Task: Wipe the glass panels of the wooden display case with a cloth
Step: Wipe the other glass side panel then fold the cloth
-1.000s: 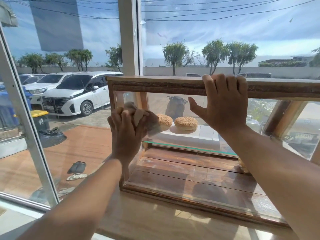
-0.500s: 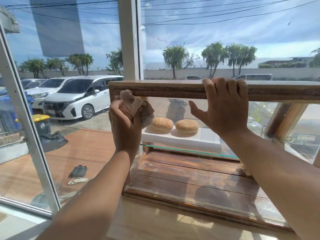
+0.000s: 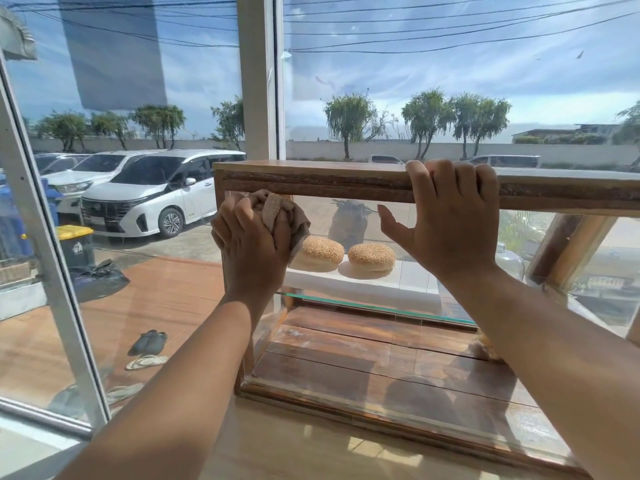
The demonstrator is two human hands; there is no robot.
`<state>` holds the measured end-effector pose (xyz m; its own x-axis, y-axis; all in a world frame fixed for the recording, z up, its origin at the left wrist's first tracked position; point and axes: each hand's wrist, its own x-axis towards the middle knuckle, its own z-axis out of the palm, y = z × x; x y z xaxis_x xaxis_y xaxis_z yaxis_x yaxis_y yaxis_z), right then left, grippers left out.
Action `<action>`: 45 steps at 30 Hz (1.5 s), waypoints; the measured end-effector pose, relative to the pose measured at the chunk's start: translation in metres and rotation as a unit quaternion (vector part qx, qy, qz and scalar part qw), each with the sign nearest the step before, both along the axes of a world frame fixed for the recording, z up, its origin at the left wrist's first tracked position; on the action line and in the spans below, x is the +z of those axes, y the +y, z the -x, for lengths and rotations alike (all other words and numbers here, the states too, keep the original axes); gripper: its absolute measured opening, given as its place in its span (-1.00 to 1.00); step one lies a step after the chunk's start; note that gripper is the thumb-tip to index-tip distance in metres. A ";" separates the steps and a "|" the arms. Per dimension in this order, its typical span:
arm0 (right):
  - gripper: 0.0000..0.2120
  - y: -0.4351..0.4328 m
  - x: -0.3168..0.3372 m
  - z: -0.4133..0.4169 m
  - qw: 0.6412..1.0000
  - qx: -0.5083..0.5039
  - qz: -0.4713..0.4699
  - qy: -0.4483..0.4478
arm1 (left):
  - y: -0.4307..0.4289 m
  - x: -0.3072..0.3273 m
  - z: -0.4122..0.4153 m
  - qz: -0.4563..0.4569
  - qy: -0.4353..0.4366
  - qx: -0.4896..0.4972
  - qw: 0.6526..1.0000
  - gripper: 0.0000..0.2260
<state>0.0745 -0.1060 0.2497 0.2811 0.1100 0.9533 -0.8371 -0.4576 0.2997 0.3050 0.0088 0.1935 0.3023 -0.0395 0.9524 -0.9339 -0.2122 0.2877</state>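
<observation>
inside wooden display case [image 3: 311, 183], two sesame buns [image 3: 371, 257], left hand [image 3: 249, 247] clutching cloth [image 3: 277, 211] (bunched), right hand [image 3: 450, 223] curled over its top

Our left hand [image 3: 249, 249] grips a bunched brown cloth [image 3: 278, 209] against the front glass panel [image 3: 363, 368] of the wooden display case [image 3: 311, 183], at its upper left corner just under the top rail. Our right hand [image 3: 448, 223] holds that rail, fingers curled over it and thumb spread below. Inside, 2 sesame buns [image 3: 372, 257] sit side by side on a white tray [image 3: 367, 285] above a glass shelf [image 3: 346, 302]. The case stands on a pale counter [image 3: 294, 448] by a window, and a white van [image 3: 156, 194] is parked outside.
</observation>
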 end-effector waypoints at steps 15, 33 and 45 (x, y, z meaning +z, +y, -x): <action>-0.45 0.001 0.001 0.000 1.000 -0.008 0.014 -0.002 | 0.025 -0.155 0.005 -0.133 0.037 -0.042 0.990 -0.56; -0.46 0.002 0.001 0.001 1.000 0.006 0.005 -0.009 | 0.036 -0.027 0.039 -0.037 0.001 -0.179 0.983 -0.63; -0.46 0.002 0.001 0.001 1.000 0.004 -0.002 0.001 | 0.003 -0.034 0.038 -0.065 -0.025 -0.071 0.995 -0.65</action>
